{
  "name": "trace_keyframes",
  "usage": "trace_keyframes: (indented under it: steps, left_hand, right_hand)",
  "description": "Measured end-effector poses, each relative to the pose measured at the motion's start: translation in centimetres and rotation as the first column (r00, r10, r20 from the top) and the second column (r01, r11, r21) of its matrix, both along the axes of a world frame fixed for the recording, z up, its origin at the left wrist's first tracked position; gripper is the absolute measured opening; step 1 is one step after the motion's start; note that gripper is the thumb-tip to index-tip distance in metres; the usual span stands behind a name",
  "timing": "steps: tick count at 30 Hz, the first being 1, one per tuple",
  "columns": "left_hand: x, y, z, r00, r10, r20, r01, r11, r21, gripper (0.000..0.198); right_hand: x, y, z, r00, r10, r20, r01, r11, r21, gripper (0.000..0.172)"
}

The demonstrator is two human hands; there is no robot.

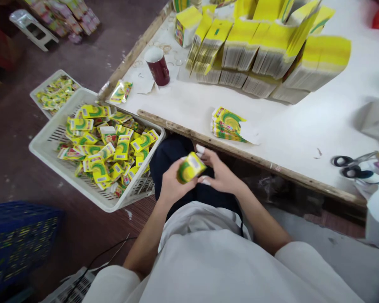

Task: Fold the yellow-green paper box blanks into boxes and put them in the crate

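Note:
My left hand (172, 183) is closed around a small yellow-and-green packet (191, 167), held above my lap. Just right of it is my right hand (219, 172), its thumb and fingers apart near the packet's end; white coverings show on its fingertips. Whether those fingertips touch the packet I cannot tell. Similar yellow packets (123, 145) fill a white plastic basket (105, 206) at my left. On the table lies a small fanned stack of yellow-and-green printed cards (228, 124).
Rows of yellow-topped card stacks (240, 42) stand on the white table (281, 130). Near them are a maroon mug (158, 69) and a clear bag of packets (121, 91). Scissors (350, 164) lie at the right. A blue crate (19, 244) and a smaller basket (39, 87) are on the left.

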State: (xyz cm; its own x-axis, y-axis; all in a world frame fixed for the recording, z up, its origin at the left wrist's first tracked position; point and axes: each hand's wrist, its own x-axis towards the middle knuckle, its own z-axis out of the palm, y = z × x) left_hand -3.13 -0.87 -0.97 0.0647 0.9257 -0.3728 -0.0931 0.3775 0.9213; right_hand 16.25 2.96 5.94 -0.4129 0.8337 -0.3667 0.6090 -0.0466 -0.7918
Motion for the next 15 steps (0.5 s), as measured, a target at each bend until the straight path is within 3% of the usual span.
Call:
trace_keyframes:
  steps: [1, 2, 4, 5, 6, 7, 9, 12, 15]
  left_hand:
    - [-0.4, 0.4, -0.3, 0.978, 0.187, 0.088, -0.181, 0.981, -0.067, 0.065]
    - [-0.9, 1.0, -0.7, 0.904, 0.4, 0.15, -0.378, 0.913, -0.153, 0.063]
    - [-1.8, 2.2, -1.2, 0.655, 0.73, 0.197, -0.647, 0.676, -0.352, 0.054]
    - [-2.1, 2.7, -1.4, 0.55, 0.812, 0.194, -0.685, 0.572, -0.451, 0.05]
    - [-2.2, 2.9, -1.5, 0.49, 0.852, 0.187, -0.674, 0.506, -0.539, 0.046]
    - [-2.2, 3.0, -1.5, 0.477, 0.859, 0.188, -0.628, 0.482, -0.611, 0.043]
    - [-1.4, 2.4, -1.4, 0.523, 0.824, 0.217, -0.524, 0.511, -0.681, 0.034]
    - [0.2, 1.1, -1.0, 0.607, 0.748, 0.269, -0.446, 0.6, -0.664, 0.03]
    - [1.3, 0.3, -0.6, 0.662, 0.674, 0.328, -0.389, 0.683, -0.618, 0.038]
  right_hand:
    - [1.0, 1.0, 0.0, 0.995, -0.076, 0.062, 0.073, 0.996, 0.052, 0.069]
    - [2.3, 2.2, -0.1, 0.971, -0.176, 0.164, 0.155, 0.979, 0.134, 0.062]
    - [5.0, 4.7, -0.4, 0.819, -0.406, 0.405, 0.263, 0.894, 0.364, 0.041]
    - [6.3, 5.7, -0.7, 0.711, -0.474, 0.52, 0.263, 0.864, 0.429, 0.036]
    - [7.4, 6.6, -1.1, 0.613, -0.503, 0.609, 0.246, 0.854, 0.459, 0.033]
    - [8.3, 7.2, -1.6, 0.538, -0.505, 0.675, 0.223, 0.857, 0.464, 0.029]
    - [9.3, 7.8, -2.4, 0.464, -0.462, 0.755, 0.175, 0.884, 0.433, 0.024]
    - [9.2, 7.8, -3.1, 0.456, -0.426, 0.782, 0.153, 0.903, 0.402, 0.025]
    - [8.4, 7.8, -2.8, 0.463, -0.46, 0.758, 0.232, 0.888, 0.397, 0.029]
